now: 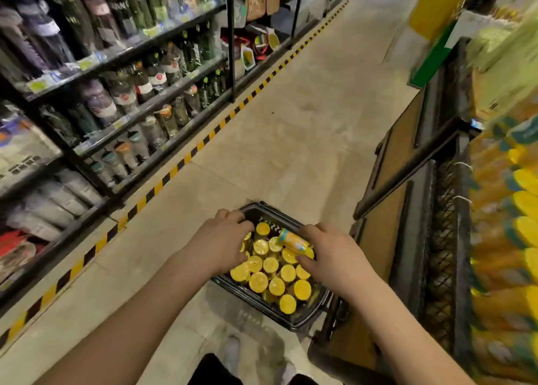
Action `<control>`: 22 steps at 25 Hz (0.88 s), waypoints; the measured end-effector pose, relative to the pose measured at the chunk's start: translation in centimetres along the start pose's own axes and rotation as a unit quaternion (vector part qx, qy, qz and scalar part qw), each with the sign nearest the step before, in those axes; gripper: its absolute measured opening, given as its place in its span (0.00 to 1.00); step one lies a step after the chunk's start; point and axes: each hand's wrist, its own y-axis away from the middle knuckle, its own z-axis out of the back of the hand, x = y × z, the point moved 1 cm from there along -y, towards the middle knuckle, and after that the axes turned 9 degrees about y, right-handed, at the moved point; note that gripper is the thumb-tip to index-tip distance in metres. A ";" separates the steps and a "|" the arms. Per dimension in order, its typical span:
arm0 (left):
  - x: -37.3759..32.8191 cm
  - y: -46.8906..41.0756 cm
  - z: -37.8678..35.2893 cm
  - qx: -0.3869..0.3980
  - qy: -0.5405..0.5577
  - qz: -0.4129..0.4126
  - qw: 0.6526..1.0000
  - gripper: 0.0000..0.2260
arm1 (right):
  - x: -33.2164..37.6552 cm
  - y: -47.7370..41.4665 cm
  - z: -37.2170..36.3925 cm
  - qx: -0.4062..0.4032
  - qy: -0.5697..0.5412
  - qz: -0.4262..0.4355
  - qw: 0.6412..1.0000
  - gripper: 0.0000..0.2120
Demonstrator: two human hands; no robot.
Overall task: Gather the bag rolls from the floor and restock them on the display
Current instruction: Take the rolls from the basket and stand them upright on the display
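Many rolls [270,271] stand up in a black basket [305,320]. The basket sits on the floor [291,122], just beside the foot of the display [506,210] on the right. The rolls are packed close, and their round yellow tops face up. They fill most of the basket.

Both hands are down in the basket. The right hand [329,256] holds one roll [292,240]. Its fingers and thumb are curled round the near end. This roll lies tilted on top of the others, at the far right of the basket. It is orange and yellow, with a blue-green band near the end that points away. The left hand [224,239] is at the left side of the basket. Its fingers are bent down on the yellow tops there. I cannot tell if it grips a roll or just touches them.

The display is a black wire rack. More yellow and blue-green rolls are stacked in it, but they look blurry. Across the floor, on the left, shelves [116,58] hold bottles [139,84]. A yellow and black stripe [163,180] runs along the floor in front of the shelves. A white shoe [231,352] shows at the bottom, near the basket.
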 end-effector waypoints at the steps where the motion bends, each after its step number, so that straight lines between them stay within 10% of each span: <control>1: 0.8 -0.5 -1.0 0.007 0.005 -0.002 1.000 0.28 | 0.0 -0.9 -0.9 0.001 0.001 0.001 1.000 0.24; 22: 14.0 -18.9 -36.6 0.001 -0.068 -0.042 0.997 0.38 | -6.4 -18.6 -40.3 0.017 -0.111 -0.049 0.993 0.22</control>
